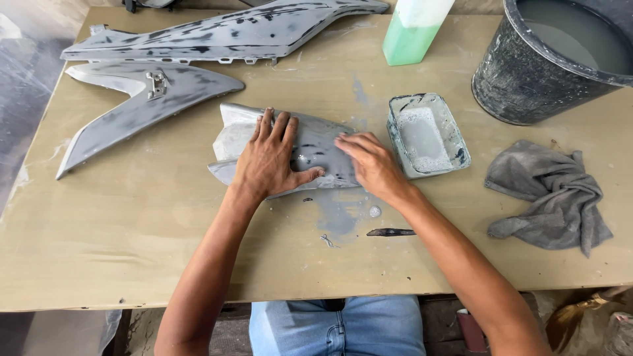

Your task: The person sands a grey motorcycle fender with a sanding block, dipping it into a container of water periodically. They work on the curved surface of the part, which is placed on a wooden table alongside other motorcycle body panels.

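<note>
On table (132, 250) — three grey panels (310, 148), left hand (270, 158), right hand (369, 161) pressing one

Bare table (132, 244) lies left; tray (427, 135) and rag (550, 198) crowd the right.

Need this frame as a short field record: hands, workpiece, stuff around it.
left hand: flat, fingers spread, pressing on the grey panel
right hand: fingers flat on the panel's right end
panel surface: wet, soapy patches
table: tan, grey puddle in front of the panel
tray: small, rectangular, holds foamy water, right of the panel
rag: grey, crumpled, far right
bucket: dark, cloudy water, top right
bottle: green liquid, top centre
other panels: two, grey, top left
</note>
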